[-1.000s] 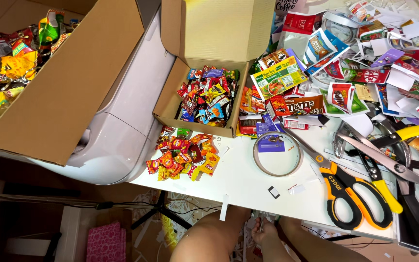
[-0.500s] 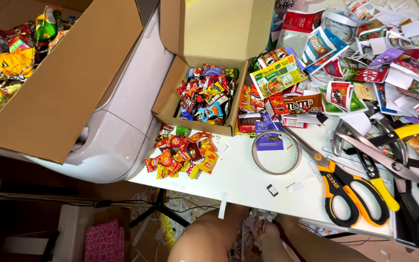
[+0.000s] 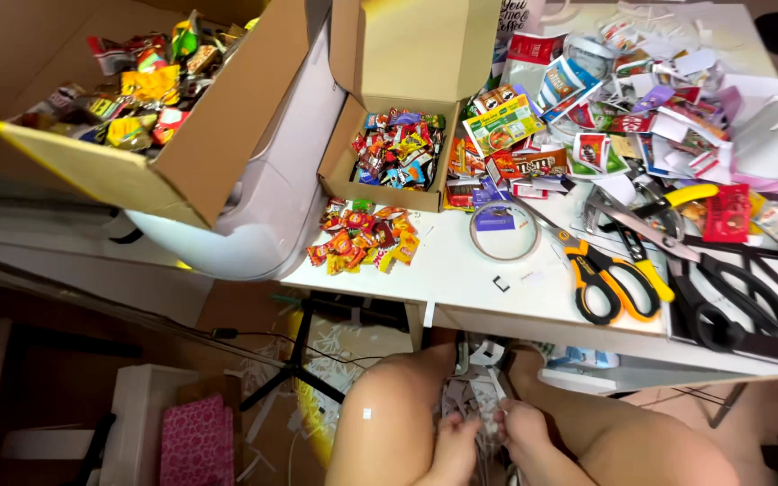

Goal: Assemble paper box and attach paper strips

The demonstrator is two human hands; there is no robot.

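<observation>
I am seeing the left hand [image 3: 455, 447] and right hand [image 3: 526, 430] lying between the knees, below the bench [image 3: 461, 270], both pinching a crumpled wrapper [image 3: 488, 423]; above them on the bench the tape roll [image 3: 504, 230] is lying, yellow scissors [image 3: 607, 270] beside it; beyond the roll, an open box [image 3: 393, 148] is holding sweets.

On the table [image 3: 461, 270], a small box [image 3: 395, 148] of candy sits behind a loose candy pile [image 3: 362, 241], with a tape roll [image 3: 504, 230] and scissors [image 3: 607, 270] to their right. A large box [image 3: 137, 108] stands far left; wrappers [image 3: 587, 99] lie behind the scissors.
</observation>
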